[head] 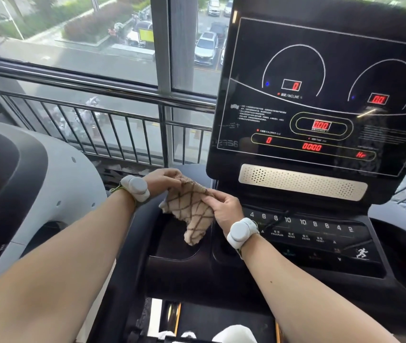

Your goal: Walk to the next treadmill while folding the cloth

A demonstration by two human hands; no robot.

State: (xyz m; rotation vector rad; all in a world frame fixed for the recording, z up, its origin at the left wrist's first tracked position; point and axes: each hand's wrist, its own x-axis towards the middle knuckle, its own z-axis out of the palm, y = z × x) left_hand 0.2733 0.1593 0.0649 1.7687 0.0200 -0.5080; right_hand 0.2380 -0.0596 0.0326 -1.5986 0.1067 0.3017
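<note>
Gripping cloth [192, 209] beside "INCLINE" console [320, 95]

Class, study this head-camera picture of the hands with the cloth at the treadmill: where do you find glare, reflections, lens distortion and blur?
Head view: daylight from the window lights everything evenly; the glossy console screen shows a bright streak and faint reflections; the wide lens bends the railing and window frames; the left hand, right hand and checked cloth look fairly sharp, street detail outside softer.

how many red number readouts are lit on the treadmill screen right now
5 red digit readouts: incline, upper right dial, centre oval, calories, timer. The red "Hr" label isn't counted.
</note>
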